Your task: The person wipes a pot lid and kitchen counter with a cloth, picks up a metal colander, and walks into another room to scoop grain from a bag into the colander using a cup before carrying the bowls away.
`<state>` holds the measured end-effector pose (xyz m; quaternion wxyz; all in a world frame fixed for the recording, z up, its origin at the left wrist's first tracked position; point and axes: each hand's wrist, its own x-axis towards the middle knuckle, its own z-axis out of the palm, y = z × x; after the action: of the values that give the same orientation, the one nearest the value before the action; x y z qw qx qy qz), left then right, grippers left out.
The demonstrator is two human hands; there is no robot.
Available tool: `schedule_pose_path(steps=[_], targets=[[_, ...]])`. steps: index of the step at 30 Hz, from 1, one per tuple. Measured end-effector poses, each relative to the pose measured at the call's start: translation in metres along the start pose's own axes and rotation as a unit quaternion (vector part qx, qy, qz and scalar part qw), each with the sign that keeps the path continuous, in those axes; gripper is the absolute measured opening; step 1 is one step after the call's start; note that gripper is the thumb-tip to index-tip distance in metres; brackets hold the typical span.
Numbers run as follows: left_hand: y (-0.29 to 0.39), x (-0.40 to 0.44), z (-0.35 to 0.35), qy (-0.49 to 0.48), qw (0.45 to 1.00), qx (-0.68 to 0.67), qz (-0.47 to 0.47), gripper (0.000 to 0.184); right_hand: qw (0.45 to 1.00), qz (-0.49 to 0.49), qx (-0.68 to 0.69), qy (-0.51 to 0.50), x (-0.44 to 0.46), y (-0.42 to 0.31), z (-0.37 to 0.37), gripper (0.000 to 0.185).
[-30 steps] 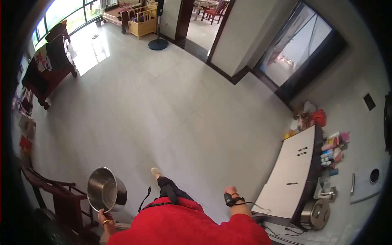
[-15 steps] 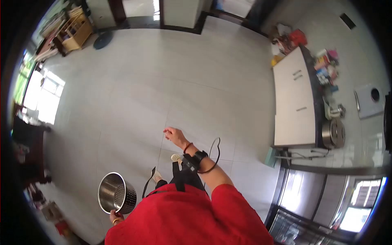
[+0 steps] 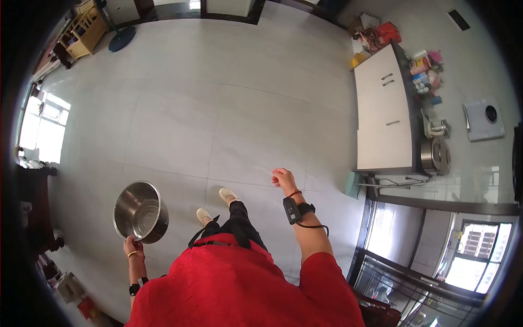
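Note:
My left hand [image 3: 133, 246], with a gold-coloured bracelet at the wrist, grips the near rim of a stainless steel colander [image 3: 128, 206]. Small holes dot the colander's wall; its mouth tilts toward me and I see no contents in it. Over the floor ahead of my body, my right hand [image 3: 283, 179] hangs with its fingers loosely curled and nothing visible in them. A red band circles that wrist, and a black device with a cable is strapped to the forearm.
A white cabinet [image 3: 381, 111] stands to the right, with a steel pot [image 3: 430, 155] and packages on top. Beside it is a green box [image 3: 353, 185]. A dark round base [image 3: 122, 39] rests on the floor at far left. Dark furniture [image 3: 35, 210] lines the left.
The colander and my left hand have swung forward and left, showing more forearm. My right hand has moved to the right. The room has shifted in view as I walk.

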<state>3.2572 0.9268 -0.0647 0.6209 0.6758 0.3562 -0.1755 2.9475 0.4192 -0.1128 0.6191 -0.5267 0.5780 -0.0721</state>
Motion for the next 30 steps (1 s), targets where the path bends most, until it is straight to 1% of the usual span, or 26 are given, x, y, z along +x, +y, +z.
schedule_pose_path(steps=[4,7,8,10,13,15,17,18,20,21,22,23,24,25,26,27,28,29,30], targets=[[-0.006,-0.021,0.014,0.025,0.999,-0.023,-0.012,0.016,0.991,0.083,0.099,-0.039,0.012,-0.001,0.008,0.022],[-0.006,-0.035,0.018,0.020,0.998,-0.061,-0.016,0.015,0.979,0.115,0.159,-0.064,0.024,-0.015,0.029,0.022],[-0.003,-0.038,0.018,0.040,0.997,-0.059,-0.024,0.015,0.978,0.122,0.153,-0.077,0.029,-0.019,0.038,0.022],[-0.004,-0.042,0.015,0.063,0.995,-0.076,-0.033,0.015,0.976,0.131,0.137,-0.107,0.048,-0.033,0.062,0.022],[-0.008,-0.057,0.022,0.104,0.990,-0.090,-0.020,0.014,0.971,0.144,0.110,-0.153,0.084,-0.046,0.106,0.022],[-0.022,-0.053,0.018,0.140,0.984,-0.106,-0.032,0.014,0.955,0.138,0.008,-0.264,0.103,-0.056,0.137,0.022],[-0.038,-0.049,0.020,0.163,0.978,-0.131,-0.025,0.013,0.917,0.125,-0.104,-0.365,0.118,-0.070,0.161,0.022],[-0.055,-0.045,0.017,0.182,0.972,-0.143,-0.035,0.013,0.892,0.141,-0.174,-0.392,0.126,-0.073,0.169,0.021],[-0.068,-0.040,0.021,0.212,0.962,-0.165,-0.053,0.013,0.831,0.166,-0.310,-0.431,0.137,-0.067,0.180,0.019],[-0.079,-0.036,0.020,0.225,0.953,-0.194,-0.053,0.013,0.775,0.156,-0.359,-0.497,0.145,-0.064,0.168,0.017],[-0.089,-0.032,0.018,0.235,0.948,-0.203,-0.062,0.013,0.645,-0.003,-0.509,-0.570,0.163,-0.045,0.137,0.015],[-0.098,-0.031,0.020,0.247,0.942,-0.217,-0.070,0.013,0.490,-0.185,-0.614,-0.591,0.179,-0.028,0.106,0.015],[-0.082,-0.055,0.027,0.268,0.934,-0.223,-0.072,0.013,0.430,-0.161,-0.735,-0.499,0.134,-0.105,0.062,0.019],[-0.083,-0.059,0.026,0.274,0.933,-0.226,-0.063,0.013,0.321,-0.084,-0.833,-0.444,0.158,-0.101,0.012,0.025],[-0.082,-0.061,0.028,0.298,0.925,-0.225,-0.072,0.013,0.374,-0.063,-0.890,-0.252,0.175,-0.115,-0.044,0.029],[-0.074,-0.062,0.029,0.321,0.917,-0.224,-0.078,0.013,0.420,-0.046,-0.905,-0.049,0.198,-0.149,-0.074,0.033],[-0.069,-0.065,0.034,0.342,0.909,-0.221,-0.087,0.013,0.389,0.008,-0.921,0.005,0.228,-0.204,-0.077,0.046],[-0.070,-0.067,0.036,0.349,0.904,-0.230,-0.092,0.012,0.355,0.071,-0.930,0.064,0.231,-0.269,-0.068,0.063],[-0.071,-0.066,0.038,0.351,0.906,-0.219,-0.093,0.012,0.287,0.024,-0.956,0.048,0.228,-0.336,-0.045,0.066]])
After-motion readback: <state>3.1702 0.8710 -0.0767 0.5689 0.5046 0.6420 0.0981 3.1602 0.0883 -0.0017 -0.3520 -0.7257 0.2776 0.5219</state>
